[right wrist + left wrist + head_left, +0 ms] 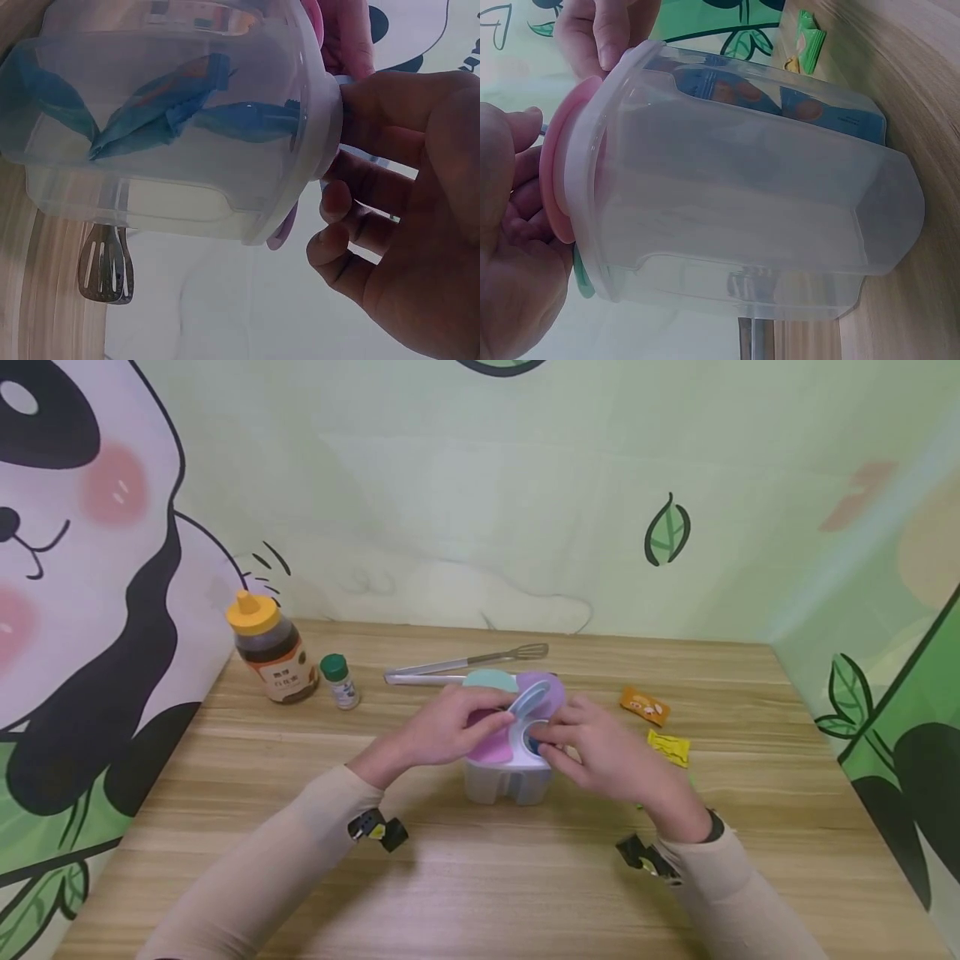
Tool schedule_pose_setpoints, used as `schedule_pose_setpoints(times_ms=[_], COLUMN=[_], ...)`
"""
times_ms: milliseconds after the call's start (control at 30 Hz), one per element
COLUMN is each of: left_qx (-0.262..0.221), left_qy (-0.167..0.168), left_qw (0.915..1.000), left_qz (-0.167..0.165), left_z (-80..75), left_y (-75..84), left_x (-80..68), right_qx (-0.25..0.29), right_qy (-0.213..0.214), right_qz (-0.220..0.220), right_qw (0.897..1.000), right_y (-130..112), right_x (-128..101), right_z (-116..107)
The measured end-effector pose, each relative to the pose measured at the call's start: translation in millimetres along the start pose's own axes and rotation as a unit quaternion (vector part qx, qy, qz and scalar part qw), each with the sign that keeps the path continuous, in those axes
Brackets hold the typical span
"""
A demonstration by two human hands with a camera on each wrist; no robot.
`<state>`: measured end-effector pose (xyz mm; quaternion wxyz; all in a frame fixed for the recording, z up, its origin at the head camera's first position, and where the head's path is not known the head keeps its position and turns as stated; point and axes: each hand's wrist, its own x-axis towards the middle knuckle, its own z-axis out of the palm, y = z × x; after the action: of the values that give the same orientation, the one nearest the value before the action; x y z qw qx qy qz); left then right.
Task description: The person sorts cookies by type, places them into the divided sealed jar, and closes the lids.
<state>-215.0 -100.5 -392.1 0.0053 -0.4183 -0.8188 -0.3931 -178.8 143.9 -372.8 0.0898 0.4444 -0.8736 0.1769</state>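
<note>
Both hands worked at the top of a clear plastic container (506, 781) that stood on the wooden table (480, 877), directly beneath and between them. The container had several coloured flap lids: pink (491, 745), teal (489, 679), purple (542, 687) and a light blue one (528, 702) tilted up.

The left hand (450, 727) lay over the pink lid, fingers curled against its edge and thumb toward the raised blue flap; the left wrist view showed fingers bent round the pink rim (555, 187). The right hand (592, 752) pinched at the container's rim by the open compartment, thumb pressed on the white rim in the right wrist view (375, 97); whether it gripped the flap itself or only the rim could not be made out.

Blue packets (161, 112) lay inside one compartment.

Beyond the hands lay metal tongs (465, 667). Left of the left hand stood a honey bottle (272, 652) and a small green-capped jar (340, 682). Right of the right hand lay an orange packet (644, 705) and a yellow packet (668, 748).
</note>
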Motion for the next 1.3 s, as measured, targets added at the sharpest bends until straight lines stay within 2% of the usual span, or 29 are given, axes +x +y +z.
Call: schedule_pose_setpoints(times_ms=[133,267,433,633,800,900,1033,1300], left_qx=[-0.001,-0.001,0.000,-0.005,-0.006,-0.007,-0.008,0.003], left_qy=[0.002,0.001,0.001,0.000,-0.004,-0.003,-0.003,0.000], left_qw=[1.0000,1.0000,1.0000,1.0000,1.0000,1.0000,1.0000,1.0000], left_qz=[0.003,0.004,0.002,0.000,0.001,0.000,0.001,0.004], left_z=[-1.1,-1.7,-1.1,0.1,0.7,0.7,-0.1,-0.4], left_y=[0.3,0.5,0.3,0.2,1.3,1.3,1.9,0.8], left_x=[0.3,0.4,0.2,-0.6,-0.1,0.3,-0.1,0.5], right_qx=[0.016,0.030,0.020,-0.005,0.000,0.031,0.068,0.083], right_qy=[-0.004,0.010,0.023,-0.033,-0.060,-0.045,-0.003,0.063], right_qz=[0.006,0.016,0.007,-0.026,-0.019,-0.012,-0.013,0.012], right_qw=[1.000,0.999,1.000,0.999,0.998,0.998,0.998,0.994], right_y=[-1,-2,-3,-6,-6,-6,-3,5], right_x=[1,4,7,13,12,10,7,-4], right_z=[0,0,3,4,6,5,4,-3])
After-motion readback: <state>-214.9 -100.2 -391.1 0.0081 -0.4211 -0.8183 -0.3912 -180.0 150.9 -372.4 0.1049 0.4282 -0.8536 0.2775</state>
